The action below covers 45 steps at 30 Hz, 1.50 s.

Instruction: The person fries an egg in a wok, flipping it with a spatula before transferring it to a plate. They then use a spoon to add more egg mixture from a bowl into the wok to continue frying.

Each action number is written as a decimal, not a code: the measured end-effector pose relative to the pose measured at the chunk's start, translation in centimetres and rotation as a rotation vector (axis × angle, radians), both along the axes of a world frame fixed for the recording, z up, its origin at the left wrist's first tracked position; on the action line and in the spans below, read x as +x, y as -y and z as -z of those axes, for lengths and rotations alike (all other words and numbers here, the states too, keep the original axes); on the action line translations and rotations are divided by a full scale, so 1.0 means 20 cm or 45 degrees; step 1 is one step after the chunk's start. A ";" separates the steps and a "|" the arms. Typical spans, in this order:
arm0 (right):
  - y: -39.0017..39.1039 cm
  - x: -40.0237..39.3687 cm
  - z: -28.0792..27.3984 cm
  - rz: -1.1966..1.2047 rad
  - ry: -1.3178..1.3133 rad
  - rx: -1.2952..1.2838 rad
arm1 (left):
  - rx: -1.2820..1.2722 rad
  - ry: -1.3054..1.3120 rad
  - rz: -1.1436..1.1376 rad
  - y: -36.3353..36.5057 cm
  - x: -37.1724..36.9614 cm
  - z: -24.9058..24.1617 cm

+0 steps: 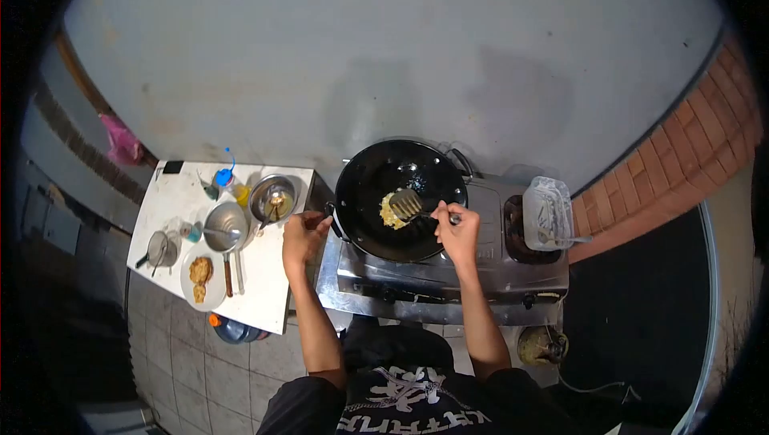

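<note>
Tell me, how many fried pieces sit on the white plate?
2 that I can see: a larger piece toward the plate's far side and a smaller piece just nearer; others may be hidden.

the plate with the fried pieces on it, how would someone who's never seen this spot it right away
Start at the white table to the left of the steel stove, where the wok sits. On the table's near left part lies the plate, next to a long-handled strainer. It is the only flat white dish there, holding two golden-brown fried pieces; its neighbours are metal bowls and cups.
</note>
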State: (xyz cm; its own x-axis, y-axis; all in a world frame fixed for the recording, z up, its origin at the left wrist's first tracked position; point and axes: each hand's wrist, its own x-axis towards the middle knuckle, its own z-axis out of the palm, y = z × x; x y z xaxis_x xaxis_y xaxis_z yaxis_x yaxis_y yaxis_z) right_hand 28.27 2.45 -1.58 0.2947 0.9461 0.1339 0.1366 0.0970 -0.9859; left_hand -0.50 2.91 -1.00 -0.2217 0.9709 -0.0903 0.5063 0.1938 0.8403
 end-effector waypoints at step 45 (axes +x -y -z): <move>0.20 -0.17 0.05 0.359 -0.029 0.141 | 0.161 0.035 0.644 -0.25 -0.12 0.16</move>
State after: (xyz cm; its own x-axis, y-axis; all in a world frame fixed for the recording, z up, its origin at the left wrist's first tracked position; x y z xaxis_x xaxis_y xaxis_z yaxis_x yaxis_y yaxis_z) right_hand 24.78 -1.60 -2.68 0.5479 0.8066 0.2219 0.1513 0.1653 -0.9746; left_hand -2.84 7.81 -4.16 0.2788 0.9597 0.0356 0.4876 -0.1734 0.8557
